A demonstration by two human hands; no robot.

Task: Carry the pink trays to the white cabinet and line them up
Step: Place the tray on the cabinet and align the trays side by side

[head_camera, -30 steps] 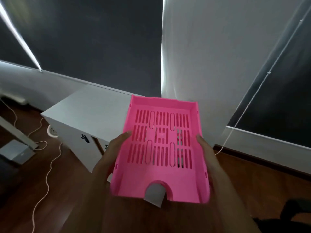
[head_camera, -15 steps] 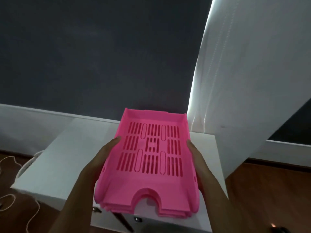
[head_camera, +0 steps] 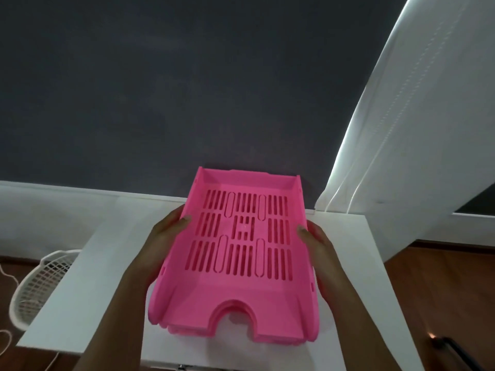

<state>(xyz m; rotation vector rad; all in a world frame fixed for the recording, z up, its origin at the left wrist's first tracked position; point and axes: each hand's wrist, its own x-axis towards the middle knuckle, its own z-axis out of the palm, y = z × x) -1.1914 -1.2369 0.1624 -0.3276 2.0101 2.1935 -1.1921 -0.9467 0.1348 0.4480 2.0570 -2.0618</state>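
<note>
Both hands were on the stack of pink letter trays (head_camera: pixel 235 261), right in the lower centre of the frame. The left hand (head_camera: pixel 163 245) clamped the left wall, thumb hooked over the rim and onto the slotted floor; the right hand (head_camera: pixel 318 253) did the same on the right wall, thumb tip just over the edge. Each hand was closed on the stack, pressing inward from the sides.

And it was a stack, not one tray: extra pink lips showed layered under the near edge by the arched cut-out, though how many could not be told.

The trays sat over the top of the white cabinet (head_camera: pixel 88 298), which filled the bottom of the frame. Their far end reached toward the dark window blind (head_camera: pixel 187 89) in the upper half. Whether the stack was touching the top or just above it could not be told.

So the carry looked nearly finished, with the set-down in hand. The next move would call for lowering the stack flat, releasing, then lifting trays off one at a time and laying them side by side. Bare cabinet top showed to the left and right. A white wire basket (head_camera: pixel 40 287) stood at the lower left, off the cabinet, beside a white curtain (head_camera: pixel 417 116) at the right.
</note>
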